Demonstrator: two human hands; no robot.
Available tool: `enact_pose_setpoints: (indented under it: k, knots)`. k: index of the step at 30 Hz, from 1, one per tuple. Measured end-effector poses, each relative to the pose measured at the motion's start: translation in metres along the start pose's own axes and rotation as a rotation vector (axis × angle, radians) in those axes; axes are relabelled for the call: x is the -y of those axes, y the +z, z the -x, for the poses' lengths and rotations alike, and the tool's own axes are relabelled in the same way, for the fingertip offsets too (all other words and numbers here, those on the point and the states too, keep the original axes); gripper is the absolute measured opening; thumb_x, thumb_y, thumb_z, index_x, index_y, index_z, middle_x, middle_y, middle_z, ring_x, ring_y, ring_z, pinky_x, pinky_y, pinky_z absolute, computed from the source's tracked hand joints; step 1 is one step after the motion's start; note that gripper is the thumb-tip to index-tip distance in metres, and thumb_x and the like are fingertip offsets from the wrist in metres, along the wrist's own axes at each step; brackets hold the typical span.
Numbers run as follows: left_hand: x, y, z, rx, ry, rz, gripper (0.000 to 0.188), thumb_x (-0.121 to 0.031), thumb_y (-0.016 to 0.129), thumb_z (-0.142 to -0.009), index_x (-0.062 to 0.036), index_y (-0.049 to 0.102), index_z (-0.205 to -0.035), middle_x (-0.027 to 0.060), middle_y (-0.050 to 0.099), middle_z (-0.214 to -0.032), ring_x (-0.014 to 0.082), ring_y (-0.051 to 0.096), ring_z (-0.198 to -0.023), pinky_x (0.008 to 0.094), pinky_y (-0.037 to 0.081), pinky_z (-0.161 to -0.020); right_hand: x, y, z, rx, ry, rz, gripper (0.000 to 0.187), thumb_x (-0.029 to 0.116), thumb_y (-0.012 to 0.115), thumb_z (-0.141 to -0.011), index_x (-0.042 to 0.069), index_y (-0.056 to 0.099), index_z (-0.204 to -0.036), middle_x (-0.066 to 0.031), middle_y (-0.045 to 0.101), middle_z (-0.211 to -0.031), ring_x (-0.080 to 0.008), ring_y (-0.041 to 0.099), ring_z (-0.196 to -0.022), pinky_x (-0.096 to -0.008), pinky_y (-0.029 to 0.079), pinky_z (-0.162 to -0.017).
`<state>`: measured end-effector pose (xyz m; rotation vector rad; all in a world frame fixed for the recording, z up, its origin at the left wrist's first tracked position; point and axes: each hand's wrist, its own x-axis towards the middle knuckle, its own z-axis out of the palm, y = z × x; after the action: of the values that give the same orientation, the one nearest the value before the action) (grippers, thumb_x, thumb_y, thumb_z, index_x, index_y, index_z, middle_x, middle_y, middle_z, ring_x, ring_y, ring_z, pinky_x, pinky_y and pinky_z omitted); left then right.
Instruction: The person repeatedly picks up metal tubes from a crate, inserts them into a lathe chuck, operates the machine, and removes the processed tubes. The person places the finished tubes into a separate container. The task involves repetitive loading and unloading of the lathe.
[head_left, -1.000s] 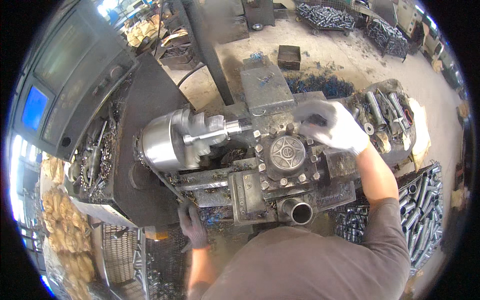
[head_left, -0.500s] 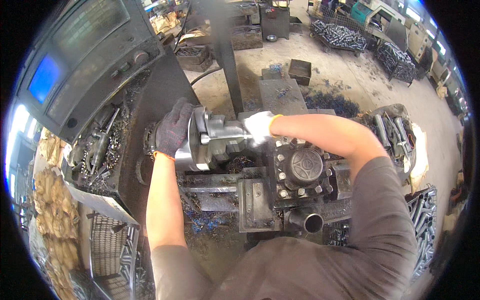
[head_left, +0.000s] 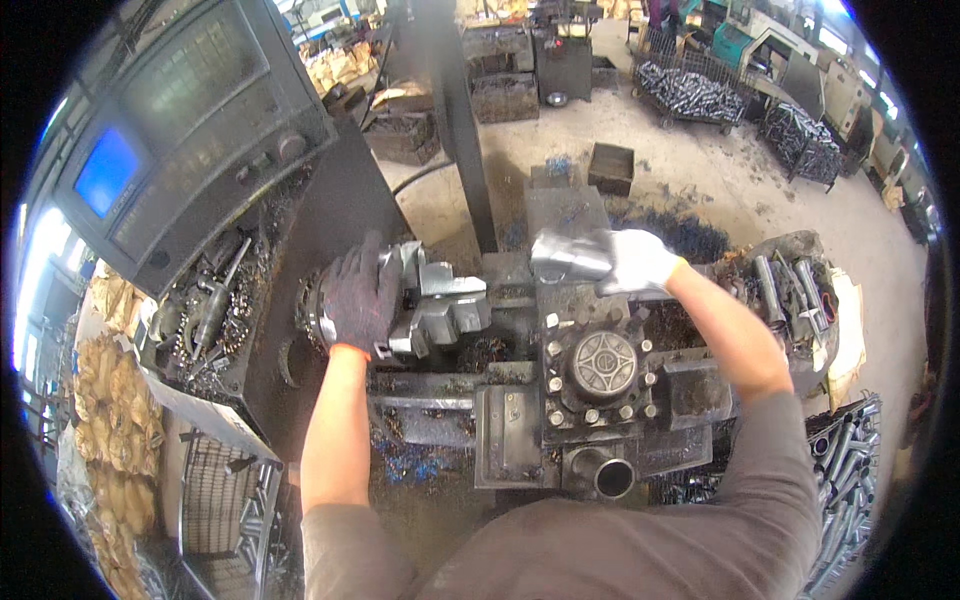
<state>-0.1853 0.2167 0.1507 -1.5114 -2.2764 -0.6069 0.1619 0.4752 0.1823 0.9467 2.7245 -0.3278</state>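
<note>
The left hand (head_left: 360,298), in a dark glove with an orange cuff, lies over a silvery steel chuck (head_left: 440,318) with stepped blocks; whether it grips cannot be told. The right hand (head_left: 638,263), white-gloved, is closed around one end of a blurred, shiny metal cylinder (head_left: 568,258), just beyond the dark, square, bolt-ringed metal tool post (head_left: 600,368).

Chuck (head_left: 440,315) left of tool post (head_left: 602,365), control panel (head_left: 200,150) farther left, box (head_left: 611,168) behind.

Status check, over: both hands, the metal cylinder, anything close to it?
Left hand on the chuck. Right hand gripping the metal cylinder, motion-blurred, clear of the chuck. Tool post close on the cylinder's near side.
</note>
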Motion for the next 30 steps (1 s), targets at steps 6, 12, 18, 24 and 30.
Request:
enact_pose_setpoints:
  k: [6, 12, 18, 24, 30]
  knots:
    - [-0.036, -0.032, 0.005, 0.027, -0.037, 0.042, 0.061, -0.05, 0.052, -0.108, -0.0066, 0.055, -0.151, 0.0236, 0.063, -0.146, 0.0466, 0.057, -0.135, 0.0537, 0.04, -0.12, 0.033, -0.047, 0.128, -0.721, 0.083, -0.353, 0.089, 0.049, 0.086, -0.072, 0.002, 0.057, -0.141, -0.0268, 0.075, -0.117, -0.0413, 0.076, -0.105, -0.0466, 0.062, -0.092]
    - [-0.147, -0.097, 0.05, 0.569, 0.124, 1.845, 0.062, -0.024, 0.062, -0.106, -0.0026, 0.044, -0.162, 0.0118, 0.053, -0.158, 0.0235, 0.054, -0.14, 0.0389, 0.044, -0.119, 0.164, -0.02, 0.249, -0.204, 0.043, -1.05, 0.062, 0.031, 0.092, -0.073, 0.002, 0.065, -0.121, -0.0097, 0.076, -0.096, -0.0153, 0.072, -0.073, -0.033, 0.061, -0.068]
    - [-0.144, -0.113, 0.046, 0.848, 0.484, 1.522, 0.031, -0.024, 0.065, -0.107, -0.0016, 0.073, -0.127, 0.0114, 0.074, -0.127, 0.0204, 0.069, -0.116, 0.0357, 0.052, -0.105, 0.238, 0.091, 0.27, -0.092, 0.17, -1.445, 0.07, 0.032, 0.094, -0.073, 0.005, 0.068, -0.132, -0.0084, 0.077, -0.112, -0.0156, 0.072, -0.097, -0.0335, 0.059, -0.086]
    - [-0.103, -0.067, -0.14, 0.108, 0.03, 1.353, 0.047, -0.046, 0.065, -0.103, -0.0056, 0.075, -0.126, 0.0053, 0.077, -0.111, 0.025, 0.07, -0.105, 0.0382, 0.053, -0.097, 0.243, 0.158, 0.282, -0.152, 0.376, -1.239, 0.08, 0.041, 0.094, -0.073, 0.001, 0.065, -0.135, -0.0173, 0.076, -0.115, -0.0232, 0.074, -0.105, -0.0367, 0.058, -0.092]
    - [-0.063, -0.011, 0.065, 0.689, -0.303, 1.732, 0.059, -0.05, 0.071, -0.099, -0.006, 0.066, -0.139, 0.0096, 0.072, -0.126, 0.0327, 0.066, -0.118, 0.046, 0.051, -0.104, 0.233, 0.186, 0.269, -0.117, 0.132, -1.562, 0.071, 0.036, 0.09, -0.078, 0.0, 0.064, -0.134, -0.0118, 0.075, -0.107, -0.0192, 0.072, -0.092, -0.0348, 0.059, -0.083]
